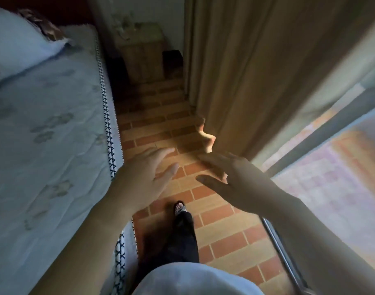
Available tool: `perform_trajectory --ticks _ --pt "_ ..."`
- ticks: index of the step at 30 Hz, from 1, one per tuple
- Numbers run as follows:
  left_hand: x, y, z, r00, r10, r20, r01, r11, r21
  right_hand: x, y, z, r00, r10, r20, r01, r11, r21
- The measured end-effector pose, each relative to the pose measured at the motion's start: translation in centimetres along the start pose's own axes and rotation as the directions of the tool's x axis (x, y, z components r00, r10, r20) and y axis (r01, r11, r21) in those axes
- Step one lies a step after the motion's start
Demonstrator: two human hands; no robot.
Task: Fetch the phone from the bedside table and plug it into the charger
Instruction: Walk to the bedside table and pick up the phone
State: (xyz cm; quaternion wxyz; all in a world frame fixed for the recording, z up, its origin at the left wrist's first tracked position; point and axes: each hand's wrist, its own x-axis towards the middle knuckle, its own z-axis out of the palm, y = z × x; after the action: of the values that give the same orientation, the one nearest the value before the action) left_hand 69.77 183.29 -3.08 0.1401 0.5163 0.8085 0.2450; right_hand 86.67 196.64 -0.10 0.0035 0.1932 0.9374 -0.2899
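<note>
**Walking the aisle toward the bedside table, both hands free**

Head view: the person stands in the narrow brick-tiled floor (161, 128) strip between the bed (46, 145) and the curtain (256, 71). The left hand (146, 177) and right hand (235, 179) are raised in front, fingers spread and loose, gripping nothing, probably for balance and ready to reach. One sandalled foot (180, 208) is forward, which suggests a step. The wooden bedside table (143, 54) stands far ahead at the aisle's end, well apart from both hands. Blurred items sit on its top; I cannot tell whether the phone is among them. No charger shows.
</note>
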Motion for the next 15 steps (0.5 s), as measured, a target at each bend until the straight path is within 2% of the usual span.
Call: perform_trajectory --ticks 2,5,8,15 --pt "4.2 -1.4 -0.9 1.000 -0.002 0.015 0.002 1.000 -0.002 4.5 1.1 -2.2 0.999 -0.011 -0.040 0.011 1.000 -0.003" --pt "12.2 -2.9 -4.2 0.999 -0.018 -0.033 0.019 0.999 0.026 13.4 2.7 -6.1 0.989 -0.113 -0.093 0.114 0.994 0.000" --pt "19.0 -4.6 -6.9 0.998 -0.031 -0.063 0.036 0.997 0.074 20.6 4.4 -8.9 0.979 -0.181 -0.091 0.182 0.983 0.004" --pt "34.8 -8.6 -10.7 0.988 -0.021 -0.155 0.033 0.996 0.077 36.7 9.5 -14.6 0.967 -0.210 -0.143 0.224 0.970 0.093"
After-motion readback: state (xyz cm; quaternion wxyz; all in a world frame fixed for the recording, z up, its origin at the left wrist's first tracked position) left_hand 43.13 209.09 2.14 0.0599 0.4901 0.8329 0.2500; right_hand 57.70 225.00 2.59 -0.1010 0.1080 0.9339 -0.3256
